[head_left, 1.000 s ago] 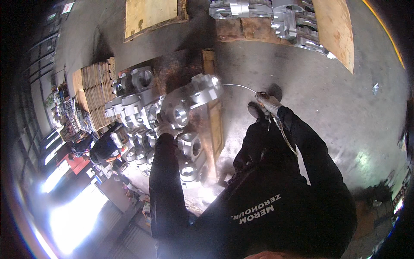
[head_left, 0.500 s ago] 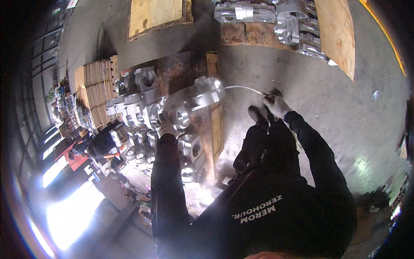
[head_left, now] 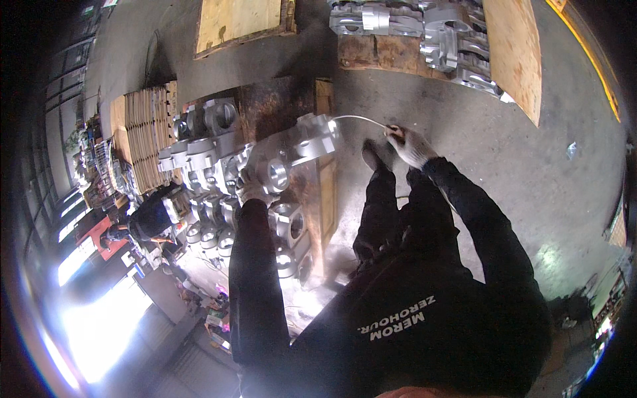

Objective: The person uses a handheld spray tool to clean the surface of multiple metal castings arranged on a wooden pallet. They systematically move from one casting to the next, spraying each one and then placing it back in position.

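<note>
My left hand (head_left: 254,191), in a pale glove, is closed on a grey metal casting (head_left: 277,174) with a round bore. The casting lies slanted across other parts, its far end (head_left: 314,140) toward my right. My right hand (head_left: 408,146), also gloved, is closed around a thin, curved, pale tube (head_left: 360,118). The tube arches leftward, and its tip is at the bright right end of the casting; whether it touches cannot be made out. Several similar castings (head_left: 290,223) stand close together around my left hand on a brown wooden surface (head_left: 307,199).
Stacked boards (head_left: 142,139) stand left of the castings. Farther off are a wooden crate (head_left: 239,26) and another pallet (head_left: 378,53) bearing metal castings, with a plywood sheet (head_left: 514,56) beside it. A person in dark clothes (head_left: 151,215) is at the left. Concrete floor (head_left: 504,172) stretches to my right.
My right hand has shifted left and farther from me, bringing the tube along. My left hand stays on the casting. The whole view has slid slightly.
</note>
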The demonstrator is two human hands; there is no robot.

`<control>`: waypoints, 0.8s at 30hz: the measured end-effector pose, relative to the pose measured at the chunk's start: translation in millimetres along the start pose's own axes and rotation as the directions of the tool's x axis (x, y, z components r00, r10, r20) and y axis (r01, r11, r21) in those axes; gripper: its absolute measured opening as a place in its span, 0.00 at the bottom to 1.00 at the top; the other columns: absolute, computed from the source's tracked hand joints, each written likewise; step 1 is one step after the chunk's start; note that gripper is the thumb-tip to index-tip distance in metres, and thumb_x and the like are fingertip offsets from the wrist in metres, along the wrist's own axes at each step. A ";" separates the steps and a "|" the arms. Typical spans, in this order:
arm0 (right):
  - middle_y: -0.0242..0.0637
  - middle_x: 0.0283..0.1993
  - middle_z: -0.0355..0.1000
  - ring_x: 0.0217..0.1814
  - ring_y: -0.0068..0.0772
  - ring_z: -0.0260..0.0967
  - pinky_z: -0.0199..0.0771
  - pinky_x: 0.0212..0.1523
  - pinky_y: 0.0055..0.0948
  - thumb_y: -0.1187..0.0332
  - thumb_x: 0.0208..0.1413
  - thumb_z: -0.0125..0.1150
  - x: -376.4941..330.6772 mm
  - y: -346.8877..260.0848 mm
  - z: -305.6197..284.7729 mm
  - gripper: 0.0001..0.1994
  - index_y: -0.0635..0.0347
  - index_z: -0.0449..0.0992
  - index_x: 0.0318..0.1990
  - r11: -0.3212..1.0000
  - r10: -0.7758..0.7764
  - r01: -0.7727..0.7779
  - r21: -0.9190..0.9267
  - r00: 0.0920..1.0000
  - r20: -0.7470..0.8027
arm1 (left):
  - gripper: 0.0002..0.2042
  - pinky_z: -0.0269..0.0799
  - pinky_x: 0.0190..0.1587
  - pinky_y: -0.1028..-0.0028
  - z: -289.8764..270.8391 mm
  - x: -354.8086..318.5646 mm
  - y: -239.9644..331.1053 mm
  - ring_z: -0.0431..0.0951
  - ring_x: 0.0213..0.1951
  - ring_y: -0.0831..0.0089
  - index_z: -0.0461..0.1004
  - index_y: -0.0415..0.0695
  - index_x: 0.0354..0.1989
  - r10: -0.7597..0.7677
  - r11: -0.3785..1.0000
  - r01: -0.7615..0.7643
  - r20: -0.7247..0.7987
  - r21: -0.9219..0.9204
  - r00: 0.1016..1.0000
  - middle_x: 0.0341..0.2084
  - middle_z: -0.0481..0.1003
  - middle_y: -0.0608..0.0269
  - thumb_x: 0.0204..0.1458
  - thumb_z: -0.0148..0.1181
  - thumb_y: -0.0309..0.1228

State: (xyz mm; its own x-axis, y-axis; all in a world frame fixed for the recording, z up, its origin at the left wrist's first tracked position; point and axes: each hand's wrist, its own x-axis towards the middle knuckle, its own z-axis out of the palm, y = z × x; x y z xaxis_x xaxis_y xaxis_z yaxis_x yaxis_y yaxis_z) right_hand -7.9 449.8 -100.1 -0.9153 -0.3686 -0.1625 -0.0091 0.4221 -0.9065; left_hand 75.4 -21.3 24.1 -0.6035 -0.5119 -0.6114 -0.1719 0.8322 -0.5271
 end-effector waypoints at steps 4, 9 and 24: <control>0.47 0.43 0.78 0.44 0.47 0.78 0.75 0.43 0.38 0.56 0.65 0.55 -2.3 2.4 2.7 0.16 0.58 0.77 0.49 0.999 0.010 -0.003 -0.050 0.989 0.147 | 0.72 0.52 0.71 0.55 5.9 15.4 1.9 0.42 0.75 0.53 0.32 0.43 0.74 -0.011 0.999 0.007 0.082 0.047 0.997 0.75 0.40 0.52 0.26 0.76 0.64; 0.44 0.40 0.79 0.37 0.40 0.80 0.78 0.37 0.38 0.52 0.65 0.52 6.3 -3.0 -19.7 0.18 0.53 0.76 0.51 0.907 0.403 -0.419 0.040 0.892 0.206 | 0.71 0.37 0.74 0.52 -17.1 -1.6 10.6 0.36 0.75 0.52 0.31 0.39 0.74 0.114 0.980 -0.121 0.053 0.159 0.992 0.75 0.37 0.53 0.31 0.70 0.68; 0.47 0.43 0.79 0.43 0.39 0.78 0.76 0.47 0.39 0.56 0.64 0.56 6.1 -78.7 4.8 0.16 0.58 0.77 0.49 0.891 0.302 -0.241 -0.384 0.947 0.106 | 0.46 0.72 0.54 0.66 48.1 47.5 -74.2 0.76 0.49 0.66 0.54 0.36 0.68 0.044 0.249 -0.353 -0.353 -0.902 0.934 0.54 0.73 0.49 0.50 0.68 0.55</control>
State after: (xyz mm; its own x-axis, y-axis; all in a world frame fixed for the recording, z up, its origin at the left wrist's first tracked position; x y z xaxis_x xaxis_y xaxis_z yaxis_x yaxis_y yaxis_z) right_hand -10.8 410.4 -31.6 -0.8270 -0.3097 -0.4692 0.0577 0.7834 -0.6188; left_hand 97.0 -117.6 5.8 -0.8467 -0.3663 -0.3859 -0.5321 0.5800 0.6168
